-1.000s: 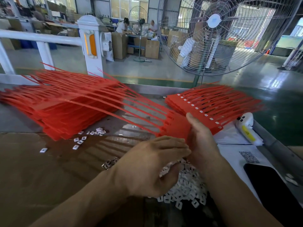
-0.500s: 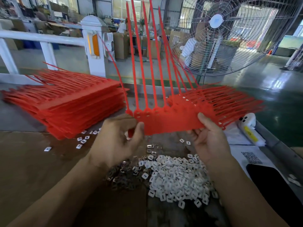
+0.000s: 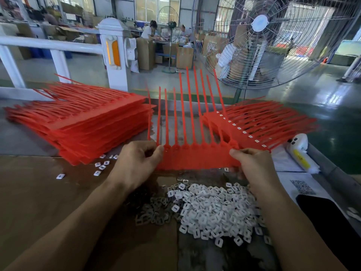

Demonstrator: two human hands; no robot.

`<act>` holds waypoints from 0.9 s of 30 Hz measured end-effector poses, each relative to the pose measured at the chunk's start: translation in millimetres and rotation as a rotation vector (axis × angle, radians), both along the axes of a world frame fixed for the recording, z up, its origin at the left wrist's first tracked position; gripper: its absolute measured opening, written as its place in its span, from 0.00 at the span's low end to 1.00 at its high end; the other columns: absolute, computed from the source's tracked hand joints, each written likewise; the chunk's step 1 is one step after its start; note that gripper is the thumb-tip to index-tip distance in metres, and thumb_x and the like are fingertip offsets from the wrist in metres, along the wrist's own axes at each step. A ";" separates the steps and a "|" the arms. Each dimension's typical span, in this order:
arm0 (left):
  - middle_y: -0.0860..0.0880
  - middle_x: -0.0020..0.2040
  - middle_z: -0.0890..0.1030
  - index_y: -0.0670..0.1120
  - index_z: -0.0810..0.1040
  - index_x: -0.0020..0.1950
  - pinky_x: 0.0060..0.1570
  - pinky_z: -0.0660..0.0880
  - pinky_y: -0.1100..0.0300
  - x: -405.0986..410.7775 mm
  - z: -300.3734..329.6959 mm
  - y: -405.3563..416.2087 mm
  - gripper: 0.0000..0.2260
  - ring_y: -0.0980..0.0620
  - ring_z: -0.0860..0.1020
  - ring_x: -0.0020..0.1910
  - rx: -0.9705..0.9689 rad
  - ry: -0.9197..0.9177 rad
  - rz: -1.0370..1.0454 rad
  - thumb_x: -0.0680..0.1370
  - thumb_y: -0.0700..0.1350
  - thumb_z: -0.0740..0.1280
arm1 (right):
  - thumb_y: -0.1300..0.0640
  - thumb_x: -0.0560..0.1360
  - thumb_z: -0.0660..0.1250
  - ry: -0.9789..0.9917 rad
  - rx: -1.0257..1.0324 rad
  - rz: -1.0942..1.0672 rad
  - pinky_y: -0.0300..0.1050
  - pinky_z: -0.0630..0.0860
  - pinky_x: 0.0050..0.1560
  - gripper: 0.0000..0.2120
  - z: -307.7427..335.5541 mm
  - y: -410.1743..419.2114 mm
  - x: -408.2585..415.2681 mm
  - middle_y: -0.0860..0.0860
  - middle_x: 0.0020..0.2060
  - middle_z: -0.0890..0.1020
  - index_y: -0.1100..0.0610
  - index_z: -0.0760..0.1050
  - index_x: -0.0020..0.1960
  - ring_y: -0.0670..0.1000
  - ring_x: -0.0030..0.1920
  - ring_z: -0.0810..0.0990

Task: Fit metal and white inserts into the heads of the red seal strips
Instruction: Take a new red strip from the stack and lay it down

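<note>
Lowered since half a second earlier, a joined sheet of red seal strips point(image 3: 197, 158) now sits level above the table point(image 3: 39, 202), tails pointing away. The left hand point(image 3: 134, 165) pinches its left end, the right hand point(image 3: 252, 169) its right end. Beneath lie white inserts point(image 3: 214, 210) beside darker metal inserts point(image 3: 152, 212). Beyond, a tall unfitted stack point(image 3: 88, 122) lies left, a fitted pile point(image 3: 254, 122) right, before a floor fan point(image 3: 273, 40).

Bright daylight enters from windows point(image 3: 150, 8) and the open doorway point(image 3: 304, 26) behind; green floor point(image 3: 293, 102) shows glare. Tabletop point(image 3: 39, 192) dimmer, soft shadows under forearms. Wide-angle bending at edges; slight overall softness.
</note>
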State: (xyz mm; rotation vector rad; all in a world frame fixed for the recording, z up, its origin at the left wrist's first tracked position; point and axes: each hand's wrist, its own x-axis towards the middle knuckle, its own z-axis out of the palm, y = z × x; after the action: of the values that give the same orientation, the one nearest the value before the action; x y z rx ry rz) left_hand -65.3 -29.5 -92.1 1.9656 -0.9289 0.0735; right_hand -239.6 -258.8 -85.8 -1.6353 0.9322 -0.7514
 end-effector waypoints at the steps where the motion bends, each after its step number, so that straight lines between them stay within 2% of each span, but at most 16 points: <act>1: 0.42 0.34 0.79 0.40 0.78 0.38 0.35 0.74 0.47 1.0 -0.4 0.1 0.20 0.42 0.78 0.34 0.013 -0.003 -0.001 0.81 0.54 0.65 | 0.55 0.76 0.73 0.056 -0.048 0.013 0.39 0.72 0.24 0.08 -0.6 0.0 -1.2 0.51 0.29 0.85 0.56 0.83 0.40 0.48 0.24 0.81; 4: 0.44 0.32 0.77 0.41 0.77 0.37 0.35 0.71 0.49 3.2 -2.7 1.6 0.20 0.48 0.73 0.29 0.051 -0.034 -0.007 0.81 0.55 0.65 | 0.51 0.75 0.73 0.199 -0.204 -0.010 0.41 0.71 0.32 0.08 -3.4 -4.5 -4.4 0.47 0.27 0.83 0.53 0.83 0.39 0.49 0.29 0.82; 6: 0.44 0.32 0.78 0.42 0.77 0.37 0.34 0.72 0.49 4.7 -3.2 2.6 0.21 0.47 0.75 0.30 0.068 -0.027 -0.005 0.81 0.56 0.65 | 0.50 0.75 0.73 0.268 -0.259 -0.025 0.43 0.71 0.34 0.08 -3.6 -6.7 -6.0 0.47 0.26 0.82 0.51 0.82 0.38 0.49 0.33 0.82; 9: 0.46 0.33 0.80 0.43 0.79 0.37 0.35 0.76 0.46 5.2 -3.1 3.9 0.21 0.46 0.77 0.32 0.108 -0.001 -0.001 0.81 0.58 0.65 | 0.47 0.75 0.73 0.392 -0.347 -0.053 0.48 0.77 0.43 0.07 -3.1 -6.0 -6.4 0.44 0.35 0.82 0.48 0.80 0.40 0.50 0.41 0.82; 11: 0.46 0.33 0.80 0.44 0.79 0.37 0.35 0.76 0.45 4.0 -2.6 3.7 0.20 0.47 0.77 0.31 0.119 0.005 0.005 0.81 0.58 0.65 | 0.47 0.75 0.73 0.473 -0.460 -0.100 0.50 0.78 0.46 0.05 -1.4 -2.3 -6.5 0.44 0.42 0.83 0.46 0.81 0.47 0.52 0.46 0.81; 13: 0.48 0.34 0.80 0.45 0.80 0.39 0.36 0.76 0.47 2.5 -1.8 2.8 0.18 0.50 0.77 0.32 0.101 -0.003 0.005 0.81 0.57 0.65 | 0.49 0.75 0.72 0.451 -0.580 -0.128 0.50 0.78 0.49 0.07 0.0 2.0 -5.6 0.46 0.48 0.83 0.48 0.81 0.53 0.52 0.50 0.81; 15: 0.53 0.39 0.81 0.49 0.83 0.43 0.42 0.77 0.53 -0.3 0.0 2.3 0.13 0.55 0.79 0.39 0.090 -0.055 0.002 0.80 0.55 0.67 | 0.52 0.76 0.72 0.317 -0.634 -0.027 0.45 0.78 0.51 0.06 1.7 9.4 -2.2 0.45 0.49 0.84 0.49 0.83 0.53 0.47 0.51 0.81; 17: 0.57 0.50 0.81 0.52 0.85 0.51 0.55 0.74 0.55 -1.9 0.9 1.8 0.07 0.57 0.77 0.52 0.115 -0.154 -0.020 0.80 0.52 0.68 | 0.54 0.77 0.73 0.232 -0.590 0.197 0.30 0.73 0.47 0.05 1.6 22.9 3.5 0.39 0.47 0.84 0.47 0.84 0.52 0.37 0.49 0.81; 19: 0.56 0.61 0.79 0.53 0.84 0.60 0.66 0.69 0.52 -1.3 0.7 2.1 0.11 0.54 0.73 0.64 0.222 -0.217 -0.042 0.80 0.51 0.68 | 0.52 0.77 0.74 0.271 -0.643 0.423 0.26 0.69 0.47 0.05 -2.4 37.6 11.2 0.35 0.46 0.83 0.45 0.85 0.53 0.31 0.49 0.79; 22: 0.56 0.70 0.73 0.56 0.77 0.69 0.71 0.62 0.49 -1.2 -0.7 2.5 0.17 0.53 0.66 0.71 0.370 -0.206 -0.070 0.80 0.54 0.67 | 0.50 0.77 0.74 0.278 -0.705 0.590 0.34 0.74 0.51 0.05 -6.6 52.1 20.9 0.35 0.46 0.82 0.45 0.85 0.53 0.34 0.48 0.80; 25: 0.56 0.73 0.71 0.57 0.75 0.72 0.74 0.61 0.48 -0.3 -3.5 2.3 0.20 0.53 0.64 0.73 0.424 -0.191 -0.090 0.80 0.56 0.67 | 0.47 0.76 0.74 0.276 -0.694 0.669 0.45 0.78 0.52 0.07 -5.5 58.9 24.9 0.39 0.45 0.82 0.45 0.85 0.52 0.39 0.48 0.80; 27: 0.56 0.73 0.71 0.57 0.74 0.72 0.74 0.59 0.49 0.2 -3.6 2.5 0.20 0.54 0.63 0.74 0.441 -0.182 -0.089 0.80 0.56 0.67 | 0.44 0.75 0.75 0.259 -0.726 0.734 0.47 0.78 0.54 0.09 -4.4 64.2 25.5 0.40 0.47 0.81 0.45 0.85 0.53 0.40 0.49 0.79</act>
State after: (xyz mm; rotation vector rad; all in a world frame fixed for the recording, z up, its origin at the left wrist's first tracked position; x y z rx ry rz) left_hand -65.1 -27.0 -95.7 2.3467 -1.2308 -0.0056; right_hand -214.1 -194.6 -90.2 -2.5428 0.1422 -0.3658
